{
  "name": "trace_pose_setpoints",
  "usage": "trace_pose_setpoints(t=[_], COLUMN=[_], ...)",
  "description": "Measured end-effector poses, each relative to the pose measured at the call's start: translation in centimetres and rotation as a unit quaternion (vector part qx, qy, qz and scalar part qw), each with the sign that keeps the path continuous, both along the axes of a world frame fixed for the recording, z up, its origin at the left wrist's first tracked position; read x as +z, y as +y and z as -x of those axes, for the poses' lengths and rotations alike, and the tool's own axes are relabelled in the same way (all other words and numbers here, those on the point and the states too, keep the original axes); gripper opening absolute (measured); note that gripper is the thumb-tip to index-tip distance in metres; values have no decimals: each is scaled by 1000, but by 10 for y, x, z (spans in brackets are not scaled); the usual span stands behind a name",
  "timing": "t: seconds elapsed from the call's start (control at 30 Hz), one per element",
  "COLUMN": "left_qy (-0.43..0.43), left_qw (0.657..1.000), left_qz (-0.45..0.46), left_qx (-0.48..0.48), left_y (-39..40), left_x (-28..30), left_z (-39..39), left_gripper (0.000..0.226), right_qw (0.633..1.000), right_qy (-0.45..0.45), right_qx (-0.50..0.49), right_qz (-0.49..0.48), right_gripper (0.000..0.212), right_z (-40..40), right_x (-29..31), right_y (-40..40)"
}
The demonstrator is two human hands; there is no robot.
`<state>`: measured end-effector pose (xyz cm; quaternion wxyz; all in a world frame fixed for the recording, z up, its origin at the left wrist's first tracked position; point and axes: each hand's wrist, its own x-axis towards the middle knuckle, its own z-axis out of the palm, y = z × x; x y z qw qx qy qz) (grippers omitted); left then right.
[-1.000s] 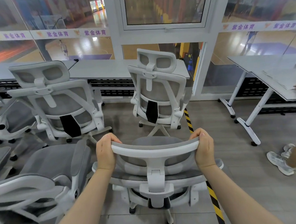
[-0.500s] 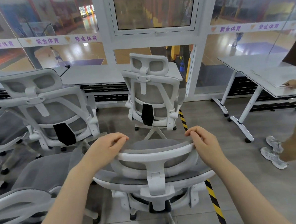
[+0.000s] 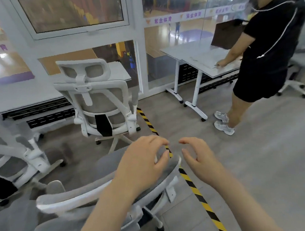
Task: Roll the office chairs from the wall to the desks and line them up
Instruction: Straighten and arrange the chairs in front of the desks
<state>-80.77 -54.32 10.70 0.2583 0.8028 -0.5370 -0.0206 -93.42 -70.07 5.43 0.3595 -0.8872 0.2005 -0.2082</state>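
Hovering: left hand, right hand, fingers loose, holding nothing | near chair below | second chair, striped floor tape, person at worktop ahead

Grey floor with striped tape and wheeled chairs.

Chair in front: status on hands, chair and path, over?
Both hands off: left hand above the near chair's headrest, right hand beside it, fingers spread. A person stands right at the desk.

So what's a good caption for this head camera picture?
Both hands hover open above a grey office chair.
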Motion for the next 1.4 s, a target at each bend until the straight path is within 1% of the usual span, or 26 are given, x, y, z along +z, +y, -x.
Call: trace_pose_setpoints(t=[0.07, 0.13, 0.2, 0.43, 0.63, 0.83, 1.0, 1.1, 1.23, 1.4], left_qy=[7, 16, 21, 61, 87, 122, 121, 125, 139, 164], left_qw=[999, 998, 997, 994, 989, 980, 976, 972, 964, 940], left_qz=[-3, -16, -25, -88, -117, -128, -95, -98, -90, -59], left_qx=[-40, -66, -69, -29, 24, 95, 153, 174, 209, 294], left_y=[-36, -73, -110, -233, -291, -341, -383, -406, -424, -421], left_x=[-10, -21, -34, -75, -93, -103, -112, -109, -101, -103], left_z=[16, 29, 36, 40, 12, -48, -126, -177, -234, -293], left_gripper=[38, 33, 29, 30, 28, 26, 26, 27, 25, 23], right_qw=[999, 997, 995, 988, 982, 978, 976, 973, 966, 949], right_qy=[25, 48, 71, 145, 185, 206, 206, 208, 209, 210], right_qx=[-37, -60, -71, -56, -30, 19, 65, 100, 148, 231], right_qz=[5, 13, 11, -22, -28, -16, 5, 16, 30, 39], right_gripper=[26, 29, 29, 33, 35, 37, 36, 36, 37, 36], right_z=[17, 35, 51, 84, 63, -11, -106, -168, -243, -339], right_x=[-14, -28, -37, -50, -58, -70, -75, -67, -60, -59], right_y=[-29, -62, -93, -212, -291, -358, -412, -440, -469, -488])
